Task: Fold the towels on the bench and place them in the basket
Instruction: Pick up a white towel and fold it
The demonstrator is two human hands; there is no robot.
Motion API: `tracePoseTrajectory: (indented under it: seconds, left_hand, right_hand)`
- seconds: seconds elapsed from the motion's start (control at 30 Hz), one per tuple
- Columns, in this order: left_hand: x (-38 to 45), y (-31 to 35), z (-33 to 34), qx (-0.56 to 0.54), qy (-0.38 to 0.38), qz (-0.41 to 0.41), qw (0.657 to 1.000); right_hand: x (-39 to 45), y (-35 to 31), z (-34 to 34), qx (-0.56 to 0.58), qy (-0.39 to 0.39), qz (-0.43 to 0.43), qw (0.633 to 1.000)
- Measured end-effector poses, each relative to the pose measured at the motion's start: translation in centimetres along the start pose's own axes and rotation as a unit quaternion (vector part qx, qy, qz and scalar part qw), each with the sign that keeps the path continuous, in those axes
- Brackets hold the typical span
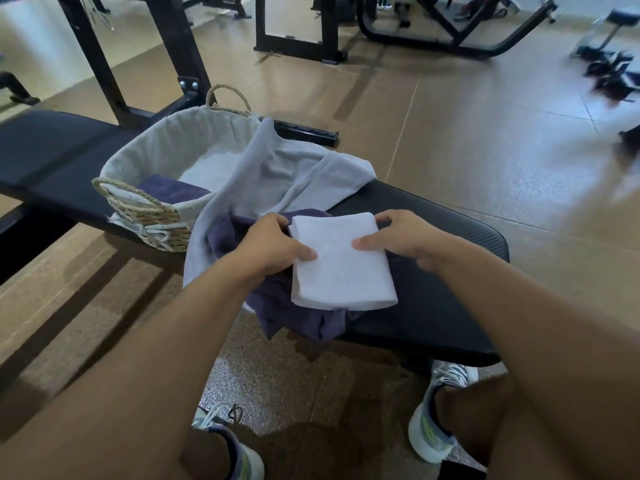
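A folded white towel [341,265] lies on top of a crumpled dark purple towel [277,306] on the black bench [433,306]. My left hand [273,247] grips the white towel's left edge, thumb on top. My right hand [405,237] grips its right edge, thumb on top too. A light grey towel [277,171] lies unfolded, draped from the basket's rim over the bench and down its near side. The woven basket [152,209] with a pale cloth lining stands on the bench to the left and holds a folded dark purple towel [169,190].
The bench runs from far left to near right, and the black frame of a rack [173,46] rises behind it. More gym machines [433,29] stand on the brown floor at the back. My two feet in pale trainers [436,420] are planted below the bench.
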State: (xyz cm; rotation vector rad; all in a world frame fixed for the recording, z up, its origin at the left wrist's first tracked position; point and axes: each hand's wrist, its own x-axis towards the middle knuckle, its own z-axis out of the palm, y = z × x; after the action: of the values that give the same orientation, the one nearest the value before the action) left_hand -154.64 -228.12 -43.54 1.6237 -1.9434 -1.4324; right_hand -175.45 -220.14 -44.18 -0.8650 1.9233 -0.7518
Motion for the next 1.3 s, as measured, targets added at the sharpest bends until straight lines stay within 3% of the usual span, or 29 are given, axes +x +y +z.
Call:
tracePoseTrajectory:
  seconds: [0.2, 0.3, 0.43, 0.6, 0.77, 0.9, 1.2, 1.3]
  left_hand:
    - [0.1, 0.3, -0.6, -0.118, -0.08, 0.002, 0.99]
    - [-0.6, 0.5, -0.5, -0.178, -0.081, 0.036, 0.98]
    - [-1.4, 0.6, 0.2, -0.223, -0.01, 0.072, 0.972]
    - [-3.2, 1.7, 0.8, -0.097, 0.184, 0.154, 0.966]
    - [-4.6, 1.9, 1.5, -0.051, 0.229, 0.233, 0.944]
    - [-4.6, 1.7, 1.6, -0.043, 0.247, 0.252, 0.935]
    - [-3.6, 1.5, 0.1, -0.067, 0.247, 0.202, 0.945]
    - [-4.2, 2.0, 0.2, -0.106, 0.229, 0.197, 0.947]
  right_hand:
    - [-0.8, -0.8, -1.0, 0.096, -0.022, -0.01, 0.995]
    - [-1.3, -0.8, -1.3, 0.166, -0.044, -0.035, 0.985]
    - [-2.0, -1.1, -0.8, 0.176, -0.009, -0.068, 0.982]
    - [-3.8, -2.2, 1.0, 0.13, 0.14, -0.131, 0.973]
    - [-5.3, -3.1, 2.6, 0.05, 0.231, -0.204, 0.95]
    - [-5.6, -3.2, 4.0, 0.06, 0.217, -0.211, 0.951]
    - [-7.4, -3.5, 6.2, 0.048, 0.145, -0.286, 0.946]
    - [-7.8, -3.8, 6.0, 0.019, 0.158, -0.305, 0.939]
